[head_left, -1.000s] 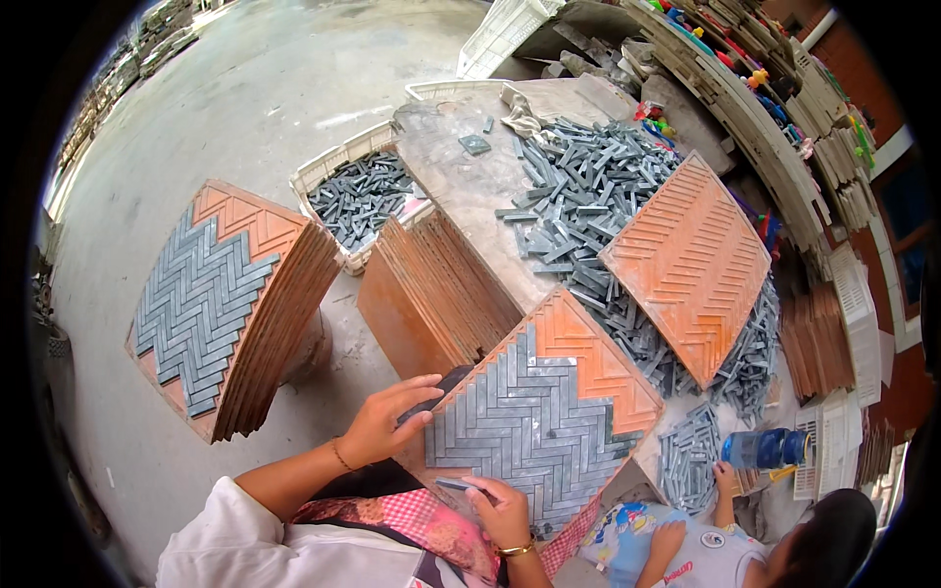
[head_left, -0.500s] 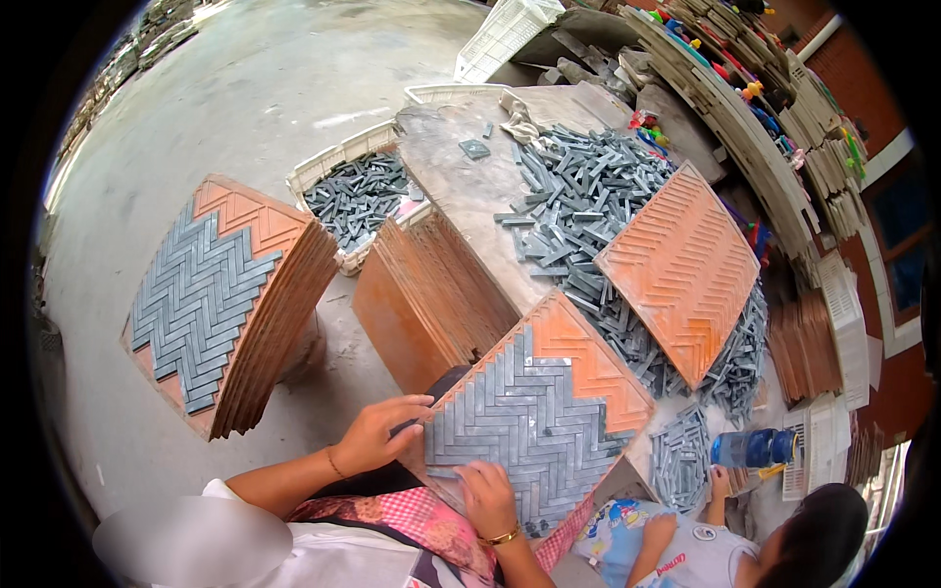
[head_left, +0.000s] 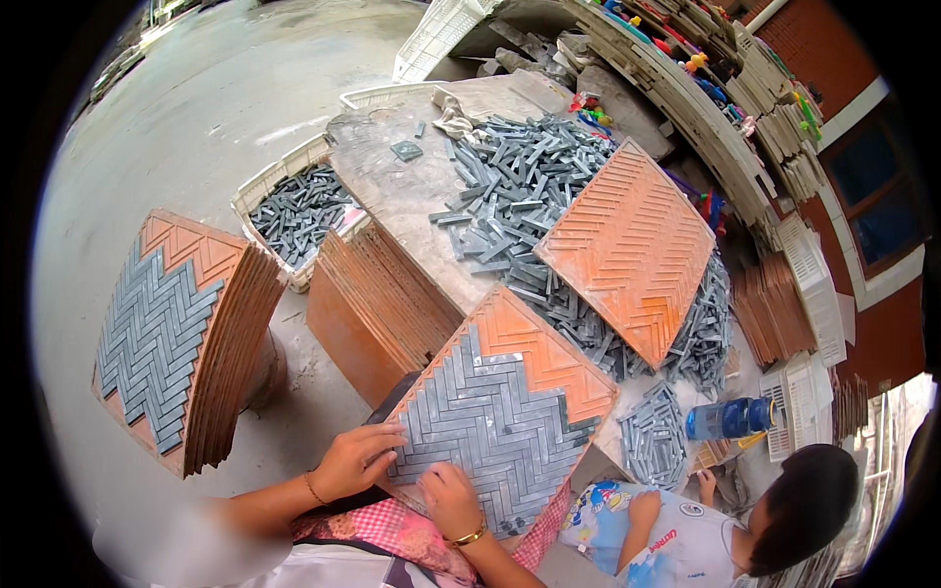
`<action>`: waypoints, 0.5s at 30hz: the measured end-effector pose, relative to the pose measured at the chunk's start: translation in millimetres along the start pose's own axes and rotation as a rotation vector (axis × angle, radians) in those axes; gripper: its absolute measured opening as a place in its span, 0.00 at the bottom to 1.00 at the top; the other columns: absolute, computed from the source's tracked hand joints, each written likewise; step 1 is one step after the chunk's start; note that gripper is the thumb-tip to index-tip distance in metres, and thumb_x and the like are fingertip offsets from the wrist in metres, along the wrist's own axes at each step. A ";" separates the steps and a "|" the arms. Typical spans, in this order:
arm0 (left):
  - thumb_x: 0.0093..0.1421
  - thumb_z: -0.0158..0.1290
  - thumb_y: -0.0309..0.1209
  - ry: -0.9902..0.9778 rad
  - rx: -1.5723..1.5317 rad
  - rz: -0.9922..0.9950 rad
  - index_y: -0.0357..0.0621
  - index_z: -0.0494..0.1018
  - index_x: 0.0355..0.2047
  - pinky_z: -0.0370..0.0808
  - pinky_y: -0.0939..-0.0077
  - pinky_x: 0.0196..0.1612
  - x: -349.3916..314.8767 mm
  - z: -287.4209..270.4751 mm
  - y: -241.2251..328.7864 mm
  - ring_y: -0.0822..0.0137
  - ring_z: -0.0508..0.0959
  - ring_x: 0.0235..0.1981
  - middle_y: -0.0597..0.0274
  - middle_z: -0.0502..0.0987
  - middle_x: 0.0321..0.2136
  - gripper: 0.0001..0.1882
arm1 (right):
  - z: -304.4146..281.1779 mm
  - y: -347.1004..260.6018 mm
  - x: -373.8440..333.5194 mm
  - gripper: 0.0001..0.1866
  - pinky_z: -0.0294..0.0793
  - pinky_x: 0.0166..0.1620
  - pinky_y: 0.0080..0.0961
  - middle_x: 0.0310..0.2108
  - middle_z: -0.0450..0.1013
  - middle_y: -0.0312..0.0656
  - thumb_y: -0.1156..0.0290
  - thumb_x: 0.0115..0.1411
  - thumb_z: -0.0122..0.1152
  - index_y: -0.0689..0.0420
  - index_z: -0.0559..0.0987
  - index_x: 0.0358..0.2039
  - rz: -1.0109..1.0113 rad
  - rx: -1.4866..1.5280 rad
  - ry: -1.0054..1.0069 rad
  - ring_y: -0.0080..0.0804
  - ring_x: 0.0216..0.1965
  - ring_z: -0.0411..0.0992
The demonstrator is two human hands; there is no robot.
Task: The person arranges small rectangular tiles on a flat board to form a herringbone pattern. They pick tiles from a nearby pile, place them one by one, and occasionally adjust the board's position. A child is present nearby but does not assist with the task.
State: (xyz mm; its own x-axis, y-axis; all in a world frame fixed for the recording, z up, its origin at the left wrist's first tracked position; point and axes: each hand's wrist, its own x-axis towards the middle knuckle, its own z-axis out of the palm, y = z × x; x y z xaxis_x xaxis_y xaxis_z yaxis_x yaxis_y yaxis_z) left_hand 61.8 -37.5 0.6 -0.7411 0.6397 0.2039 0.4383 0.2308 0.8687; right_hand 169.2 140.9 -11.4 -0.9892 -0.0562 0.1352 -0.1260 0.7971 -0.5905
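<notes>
An orange grooved tray (head_left: 495, 323) lies tilted across my lap, most of it filled with grey strip tiles (head_left: 490, 412) in a herringbone pattern. Bare grooves show along its upper right side. My left hand (head_left: 355, 463) grips the tray's left edge, fingers bent over the rim. My right hand (head_left: 453, 502) rests on the tiles near the lower left edge. Its fingers are curled down against the surface, and whatever lies under the fingertips is hidden.
A tray stack (head_left: 230, 363) topped with a tiled tray stands left. More orange trays (head_left: 377, 294) stand on edge beside a crate (head_left: 319, 257) of strips. An unfilled orange tray (head_left: 632, 250) lies on a tile heap (head_left: 529, 176). Right are a blue bottle (head_left: 730, 418) and another person (head_left: 676, 524).
The view has shifted, so most things sit further left. The grey strip seen at my right fingertips earlier no longer shows. My left hand stays at the tray's edge.
</notes>
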 end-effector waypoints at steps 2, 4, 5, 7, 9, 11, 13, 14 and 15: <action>0.51 0.56 0.22 -0.025 -0.013 0.037 0.43 0.76 0.39 0.74 0.65 0.48 14.9 0.6 5.8 0.54 0.76 0.46 0.54 0.76 0.46 0.13 | -13.4 0.7 6.8 0.08 0.71 0.35 0.32 0.32 0.72 0.41 0.73 0.49 0.64 0.58 0.77 0.31 0.035 0.180 -0.033 0.41 0.33 0.71; 0.51 0.56 0.22 0.011 0.027 0.193 0.44 0.76 0.38 0.74 0.65 0.48 44.6 4.3 3.4 0.54 0.76 0.46 0.55 0.76 0.46 0.12 | -32.6 5.8 26.6 0.09 0.72 0.33 0.30 0.31 0.73 0.42 0.72 0.50 0.64 0.57 0.77 0.33 0.100 0.233 -0.014 0.40 0.31 0.73; 0.51 0.55 0.22 0.035 0.051 0.265 0.44 0.76 0.38 0.74 0.65 0.48 60.3 5.4 1.1 0.54 0.76 0.45 0.56 0.76 0.46 0.12 | -49.2 13.0 40.4 0.10 0.72 0.32 0.30 0.31 0.73 0.43 0.72 0.50 0.64 0.57 0.77 0.34 0.149 0.200 0.021 0.39 0.31 0.73; 0.51 0.55 0.22 0.079 0.098 0.343 0.43 0.75 0.37 0.73 0.64 0.48 95.7 10.3 -4.4 0.53 0.75 0.46 0.57 0.75 0.46 0.12 | -76.3 33.7 65.2 0.10 0.72 0.30 0.27 0.29 0.74 0.43 0.72 0.52 0.64 0.58 0.77 0.35 0.254 0.185 0.150 0.34 0.29 0.74; 0.51 0.55 0.22 0.111 0.121 0.382 0.43 0.75 0.38 0.73 0.63 0.48 131.1 18.4 -3.8 0.53 0.75 0.47 0.56 0.75 0.46 0.12 | -91.4 75.9 87.3 0.11 0.72 0.28 0.22 0.29 0.75 0.40 0.71 0.55 0.62 0.61 0.77 0.38 0.399 0.428 0.336 0.27 0.28 0.74; 0.51 0.54 0.23 0.154 0.108 0.408 0.41 0.74 0.38 0.73 0.63 0.49 157.6 31.0 -8.5 0.53 0.74 0.48 0.55 0.75 0.46 0.12 | -109.2 114.3 111.2 0.15 0.72 0.28 0.19 0.33 0.75 0.42 0.69 0.59 0.59 0.63 0.73 0.44 0.515 0.917 0.559 0.24 0.28 0.73; 0.51 0.54 0.23 0.172 0.081 0.401 0.40 0.74 0.38 0.72 0.64 0.50 176.7 46.6 -17.9 0.54 0.74 0.47 0.55 0.75 0.45 0.11 | -135.3 137.2 133.0 0.20 0.75 0.33 0.21 0.37 0.73 0.47 0.68 0.62 0.56 0.66 0.67 0.50 0.591 1.217 0.766 0.29 0.33 0.74; 0.51 0.54 0.24 0.130 0.094 0.397 0.40 0.74 0.38 0.71 0.64 0.51 181.5 51.1 -23.5 0.54 0.74 0.47 0.55 0.75 0.44 0.11 | -145.0 150.5 143.3 0.19 0.76 0.35 0.23 0.38 0.73 0.48 0.68 0.62 0.56 0.66 0.67 0.49 0.598 1.288 0.802 0.32 0.36 0.74; 0.51 0.54 0.24 0.084 0.107 0.384 0.40 0.74 0.37 0.70 0.64 0.51 181.2 53.3 -29.3 0.55 0.74 0.47 0.56 0.75 0.44 0.11 | -152.7 156.0 153.5 0.19 0.77 0.38 0.24 0.38 0.73 0.49 0.69 0.61 0.56 0.67 0.68 0.49 0.613 1.362 0.834 0.35 0.38 0.74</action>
State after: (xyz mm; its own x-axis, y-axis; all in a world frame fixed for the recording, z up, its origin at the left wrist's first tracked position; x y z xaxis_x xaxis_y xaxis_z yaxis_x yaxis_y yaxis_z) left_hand -58.2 110.7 -11.9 -0.5499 0.6334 0.5445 0.7386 0.0644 0.6710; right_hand 9.0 348.4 38.7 -0.6655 0.6971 -0.2666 -0.1763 -0.4939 -0.8514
